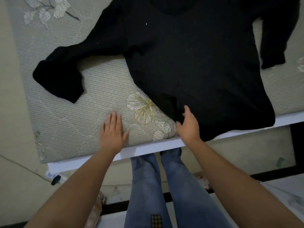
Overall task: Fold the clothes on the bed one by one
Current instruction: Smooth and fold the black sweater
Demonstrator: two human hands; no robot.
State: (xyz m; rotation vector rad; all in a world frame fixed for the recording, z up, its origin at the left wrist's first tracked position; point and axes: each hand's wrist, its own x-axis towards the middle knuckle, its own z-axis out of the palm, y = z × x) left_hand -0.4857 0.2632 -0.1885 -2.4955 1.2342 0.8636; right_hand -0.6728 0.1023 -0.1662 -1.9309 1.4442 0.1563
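- A black long-sleeved knit sweater (189, 63) lies spread flat on the bed, filling the upper middle and right of the frame, its hem hanging slightly over the near edge of the mattress at lower right.
- The step in hand looks like the laying-out and smoothing before the first fold: the body is flat, and neither sleeve is yet brought in.
- The right hand (187, 124) sits at the hem's lower left corner, thumb up on the cloth and fingers curled at the edge; it appears to pinch the corner, though the dark fabric hides the exact hold.
- The left hand (111, 130) lies released, palm down with fingers straight, on the bare bedcover just left of the sweater and apart from it.
- The next move probably calls for tugging that corner straight, then reaching to the left sleeve (65, 69), which trails out to the middle left of the frame and ends in a doubled-back cuff.
- The right sleeve (276, 38) lies bent down along the upper right edge, its ribbed cuff near the body.
- The sweater looks soft, matte and limp, flecked with pale lint, so it should drape and wrinkle easily.
- The quilted pale grey-green bedcover (82, 116) has a fine woven stripe and printed outline flowers and leaves; below it runs a smooth white bed frame edge (148, 148).
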